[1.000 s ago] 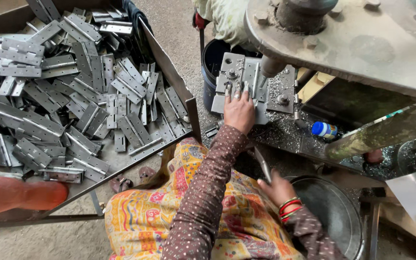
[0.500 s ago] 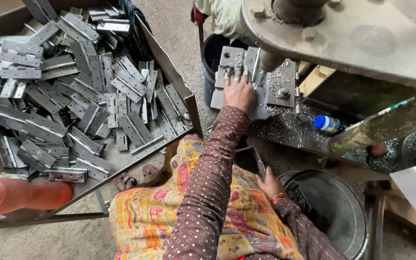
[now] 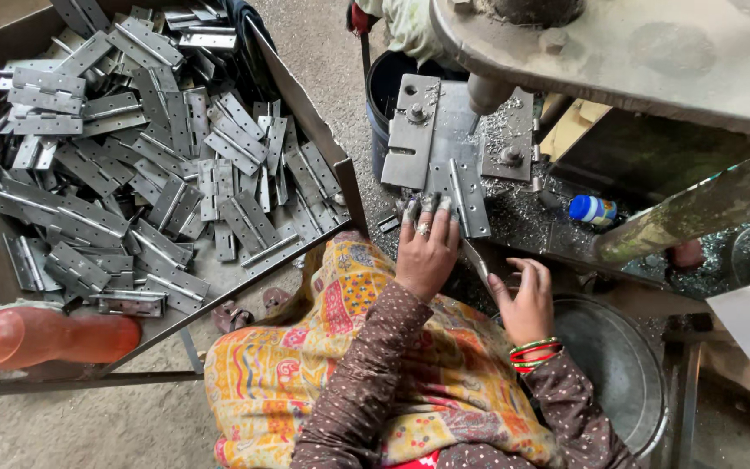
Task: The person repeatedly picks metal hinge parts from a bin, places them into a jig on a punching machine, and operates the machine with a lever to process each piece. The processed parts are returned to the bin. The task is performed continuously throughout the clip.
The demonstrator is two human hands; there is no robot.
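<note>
1 blue-capped white bottle (image 3: 593,209) beside hinge (image 3: 469,198)

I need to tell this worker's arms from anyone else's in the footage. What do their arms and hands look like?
Both arms wear long brown sleeves dotted with small pale spots. The left hand has a ring on one finger. The right hand has red and green bangles at the wrist.

Small bottle (image 3: 595,209), white body, blue cap and blue label band, lying on machine bed among metal shavings. Orange plastic bottle (image 3: 41,337) lying at left edge. No signs, screens.
</note>
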